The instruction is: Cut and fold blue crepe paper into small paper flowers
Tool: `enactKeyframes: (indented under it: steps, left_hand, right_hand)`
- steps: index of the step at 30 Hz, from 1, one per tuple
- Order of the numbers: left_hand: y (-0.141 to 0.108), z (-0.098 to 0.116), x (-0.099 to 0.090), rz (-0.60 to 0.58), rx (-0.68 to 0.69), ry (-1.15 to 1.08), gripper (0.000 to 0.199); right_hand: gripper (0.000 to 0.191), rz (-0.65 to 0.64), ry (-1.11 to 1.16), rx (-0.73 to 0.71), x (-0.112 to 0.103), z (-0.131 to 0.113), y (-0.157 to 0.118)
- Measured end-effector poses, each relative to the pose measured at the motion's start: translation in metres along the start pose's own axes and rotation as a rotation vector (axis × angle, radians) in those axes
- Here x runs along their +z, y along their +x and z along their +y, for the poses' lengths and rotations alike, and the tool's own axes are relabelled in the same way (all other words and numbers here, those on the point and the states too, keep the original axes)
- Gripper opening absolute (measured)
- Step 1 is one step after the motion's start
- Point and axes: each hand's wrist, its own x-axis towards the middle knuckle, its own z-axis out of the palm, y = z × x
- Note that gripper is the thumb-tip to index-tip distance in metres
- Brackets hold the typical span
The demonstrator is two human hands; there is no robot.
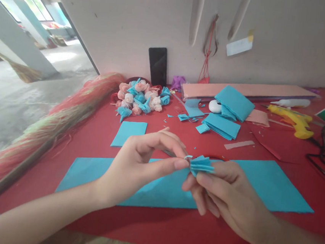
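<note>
Between thumb and fingers, my right hand (230, 192) grips a small blue pleated paper piece (202, 165), its folds fanned out. My left hand (147, 157) pinches the gathered left end of that piece, where a thin whitish loop shows; its material is too small to tell. Both hands are held over a long blue paper sheet (89, 170) lying on the red table cover (152, 228). Behind the right fingers, part of a red curved handle shows, mostly hidden. A smaller blue paper rectangle (129, 134) lies beyond my left hand.
Blue, pink and white paper flowers (140, 97) are heaped at the back, near an upright phone (158, 66). Folded blue paper (222, 126), a yellow glue gun (292, 118) and its black cable (324, 153) lie right. A red-fringed broom (66, 109) borders the left.
</note>
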Motion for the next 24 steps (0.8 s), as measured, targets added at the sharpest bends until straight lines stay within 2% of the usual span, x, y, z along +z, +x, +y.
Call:
enactKeyframes:
  steps: [5, 9, 14, 22, 24]
  left_hand:
    - [0.001, 0.001, 0.001, 0.045, -0.205, -0.135, 0.004]
    - [0.004, -0.003, 0.004, 0.066, -0.285, -0.289, 0.008]
    - [0.008, -0.017, 0.008, 0.150, -0.422, -0.345, 0.020]
    - [0.009, -0.041, 0.007, 0.177, -0.498, -0.392, 0.035]
    - [0.009, -0.042, 0.008, 0.207, -0.500, -0.400, 0.031]
  right_hand:
    - [0.022, 0.057, -0.043, 0.049, -0.002, 0.000, 0.002]
    - [0.023, 0.092, -0.075, 0.046, -0.005, 0.003, 0.005]
    - [0.026, 0.147, -0.131, 0.073, -0.009, 0.009, 0.009]
    - [0.033, 0.220, -0.191, 0.149, -0.011, 0.019, 0.015]
    - [0.033, 0.221, -0.205, 0.150, -0.012, 0.021, 0.016]
